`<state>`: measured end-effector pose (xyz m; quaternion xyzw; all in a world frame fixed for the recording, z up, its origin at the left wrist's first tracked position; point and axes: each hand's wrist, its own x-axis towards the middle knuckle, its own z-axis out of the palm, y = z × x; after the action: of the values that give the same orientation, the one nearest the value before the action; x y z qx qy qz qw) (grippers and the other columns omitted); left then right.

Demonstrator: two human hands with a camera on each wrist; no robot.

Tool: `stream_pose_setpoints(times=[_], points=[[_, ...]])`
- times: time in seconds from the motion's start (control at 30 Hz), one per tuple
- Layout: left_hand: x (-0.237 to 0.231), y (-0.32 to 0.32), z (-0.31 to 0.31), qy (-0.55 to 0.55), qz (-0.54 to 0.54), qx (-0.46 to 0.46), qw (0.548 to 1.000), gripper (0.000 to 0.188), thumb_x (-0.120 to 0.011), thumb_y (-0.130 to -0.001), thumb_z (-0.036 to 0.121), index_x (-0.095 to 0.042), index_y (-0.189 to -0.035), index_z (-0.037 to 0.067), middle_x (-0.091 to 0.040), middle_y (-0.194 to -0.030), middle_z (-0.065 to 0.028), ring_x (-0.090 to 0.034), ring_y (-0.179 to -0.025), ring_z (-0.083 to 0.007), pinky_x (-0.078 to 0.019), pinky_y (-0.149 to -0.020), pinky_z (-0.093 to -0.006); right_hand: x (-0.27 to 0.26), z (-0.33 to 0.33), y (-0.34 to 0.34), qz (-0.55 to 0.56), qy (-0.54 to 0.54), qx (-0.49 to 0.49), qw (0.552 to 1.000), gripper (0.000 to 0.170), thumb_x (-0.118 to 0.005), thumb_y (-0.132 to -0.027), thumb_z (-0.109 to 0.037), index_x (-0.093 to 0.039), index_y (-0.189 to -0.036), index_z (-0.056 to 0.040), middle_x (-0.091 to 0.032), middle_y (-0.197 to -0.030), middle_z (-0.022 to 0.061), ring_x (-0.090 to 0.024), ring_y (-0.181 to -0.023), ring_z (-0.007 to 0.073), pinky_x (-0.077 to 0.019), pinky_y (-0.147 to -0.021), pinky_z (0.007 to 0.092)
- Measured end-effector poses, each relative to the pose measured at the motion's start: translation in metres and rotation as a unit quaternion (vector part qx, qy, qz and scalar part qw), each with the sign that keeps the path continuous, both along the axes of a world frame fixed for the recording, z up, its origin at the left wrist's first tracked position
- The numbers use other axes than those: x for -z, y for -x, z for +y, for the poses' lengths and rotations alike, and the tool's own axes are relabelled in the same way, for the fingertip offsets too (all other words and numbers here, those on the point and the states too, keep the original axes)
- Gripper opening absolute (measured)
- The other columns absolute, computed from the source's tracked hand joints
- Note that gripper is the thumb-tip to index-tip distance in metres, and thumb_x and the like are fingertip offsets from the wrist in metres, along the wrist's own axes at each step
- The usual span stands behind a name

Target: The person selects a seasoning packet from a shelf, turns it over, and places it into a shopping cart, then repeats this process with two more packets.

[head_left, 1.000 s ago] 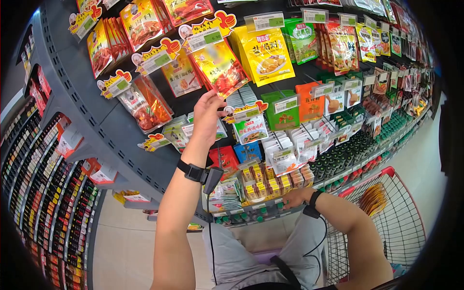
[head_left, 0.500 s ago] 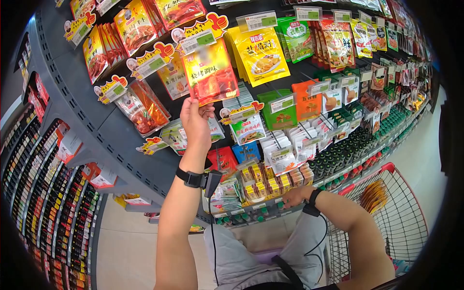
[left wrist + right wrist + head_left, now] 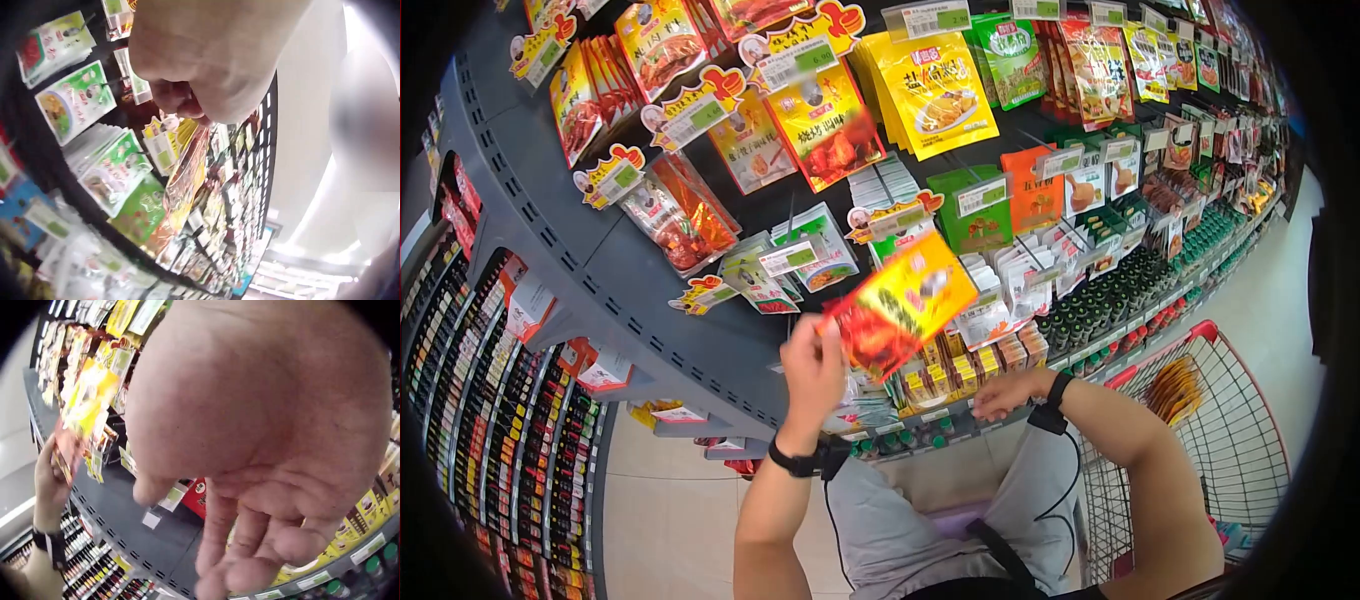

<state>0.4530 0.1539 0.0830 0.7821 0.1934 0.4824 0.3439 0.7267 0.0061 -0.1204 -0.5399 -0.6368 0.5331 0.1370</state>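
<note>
My left hand [image 3: 813,372] pinches a yellow-and-red seasoning packet [image 3: 908,303] by its red end, in front of the hanging packets and off the rack. Seen from the left wrist, this packet [image 3: 187,178] is nearly edge-on below the hand. Over the front of the lowest shelf, my right hand [image 3: 1008,393] holds nothing; the right wrist view has its palm in sight and the fingers loosely bent. A similar barbecue seasoning packet [image 3: 828,128] hangs on a hook above, beside a row of yellow packets [image 3: 935,95].
Small yellow boxes [image 3: 935,385] fill the lowest shelf beside my right hand. To the right stands a wire shopping cart [image 3: 1235,440] with orange-yellow packets [image 3: 1175,392] inside. Price tags [image 3: 983,196] jut out on hooks. Shelves of bottles [image 3: 500,420] line the left.
My left hand has drawn the packet down and away from its hook, turning it sideways. A like packet now shows on that hook. My right hand has lifted slightly off the shelf edge.
</note>
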Motion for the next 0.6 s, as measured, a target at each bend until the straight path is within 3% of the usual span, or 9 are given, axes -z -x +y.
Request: stream_pose_setpoints(times=[0.07,0.1,0.13,0.17,0.27,0.3,0.4,0.43,0.6], points=[[0.024,0.017,-0.018,-0.133,0.070,-0.059,0.987,0.015,-0.060,-0.095,0.012,-0.060,-0.083,0.003,-0.057,-0.060,-0.0028,-0.053,-0.048,-0.0094,-0.0403,-0.045,-0.0261,-0.010,0.001,0.000,0.151,0.063,0.020,0.986,0.073,-0.030,-0.097,-0.065,-0.065,-0.111,-0.0020,-0.068,-0.088,0.0061,-0.059,-0.070,0.0150,-0.0459,-0.060,0.0282],[0.043,0.024,-0.018,-0.201,0.081,-0.031,0.976,0.006,-0.063,-0.091,0.011,-0.064,-0.091,0.005,-0.060,-0.063,-0.0043,-0.056,-0.050,-0.0126,-0.0437,-0.047,-0.0274,-0.006,0.002,-0.001,0.251,0.104,0.041,0.961,0.080,-0.024,-0.096,-0.068,-0.064,-0.113,-0.0009,-0.068,-0.090,0.0067,-0.059,-0.072,0.0147,-0.0455,-0.061,0.0270],[0.063,0.030,-0.015,-0.268,0.092,-0.003,0.959,0.012,-0.066,-0.088,0.009,-0.069,-0.098,0.006,-0.063,-0.065,-0.0059,-0.060,-0.052,-0.0159,-0.0472,-0.050,-0.0288,-0.004,0.004,-0.001,0.348,0.144,0.061,0.924,0.087,-0.019,-0.094,-0.072,-0.063,-0.115,0.0002,-0.068,-0.092,0.0072,-0.059,-0.073,0.0144,-0.0451,-0.063,0.0259],[0.081,0.039,-0.020,-0.313,0.136,0.004,0.940,0.014,-0.067,-0.084,0.007,-0.070,-0.098,0.007,-0.064,-0.068,-0.0051,-0.062,-0.056,-0.0187,-0.0490,-0.053,-0.0301,-0.006,0.005,0.003,0.383,0.149,0.078,0.908,0.098,-0.011,-0.088,-0.079,-0.063,-0.114,-0.0006,-0.068,-0.094,0.0087,-0.059,-0.074,0.0143,-0.0439,-0.066,0.0238],[0.118,0.056,-0.056,-0.333,0.229,0.006,0.915,0.023,-0.069,-0.077,0.003,-0.071,-0.099,0.007,-0.065,-0.076,-0.0058,-0.066,-0.066,-0.0227,-0.0524,-0.059,-0.0329,-0.011,0.004,0.011,0.406,0.160,0.123,0.892,0.092,-0.014,-0.091,-0.076,-0.063,-0.114,-0.0011,-0.068,-0.097,0.0094,-0.061,-0.075,0.0148,-0.0450,-0.066,0.0258],[0.127,0.058,-0.067,-0.327,0.250,0.004,0.912,0.025,-0.068,-0.076,0.002,-0.071,-0.100,0.007,-0.066,-0.078,-0.0065,-0.066,-0.068,-0.0233,-0.0531,-0.060,-0.0336,0.003,0.007,0.006,0.400,0.167,0.106,0.895,0.070,-0.030,-0.099,-0.062,-0.063,-0.114,-0.0020,-0.068,-0.101,0.0091,-0.062,-0.079,0.0154,-0.0469,-0.069,0.0277],[0.164,0.063,-0.081,-0.303,0.181,0.040,0.935,0.033,-0.068,-0.076,0.000,-0.070,-0.108,0.006,-0.066,-0.082,-0.0088,-0.066,-0.070,-0.0255,-0.0539,-0.063,-0.0346,0.018,0.005,0.014,0.368,0.149,0.160,0.904,0.041,-0.049,-0.098,-0.037,-0.064,-0.113,-0.0019,-0.068,-0.104,0.0092,-0.064,-0.081,0.0158,-0.0483,-0.070,0.0272],[0.170,0.062,-0.087,-0.277,0.165,0.037,0.946,0.034,-0.068,-0.076,-0.001,-0.070,-0.109,0.006,-0.065,-0.084,-0.0097,-0.066,-0.072,-0.0256,-0.0540,-0.064,-0.0345,0.020,0.004,0.019,0.377,0.172,0.190,0.890,0.027,-0.056,-0.092,-0.017,-0.064,-0.112,-0.0019,-0.068,-0.105,0.0074,-0.063,-0.082,0.0134,-0.0484,-0.070,0.0241],[0.189,0.065,-0.104,-0.078,0.073,0.004,0.994,0.034,-0.067,-0.083,-0.002,-0.065,-0.116,0.005,-0.066,-0.093,-0.0113,-0.067,-0.081,-0.0218,-0.0547,-0.071,-0.0321,0.041,0.008,0.018,0.281,0.105,0.178,0.937,0.013,-0.060,-0.088,-0.014,-0.064,-0.093,-0.0027,-0.058,-0.079,-0.0027,-0.051,-0.067,0.0055,-0.0417,-0.059,0.0226]])
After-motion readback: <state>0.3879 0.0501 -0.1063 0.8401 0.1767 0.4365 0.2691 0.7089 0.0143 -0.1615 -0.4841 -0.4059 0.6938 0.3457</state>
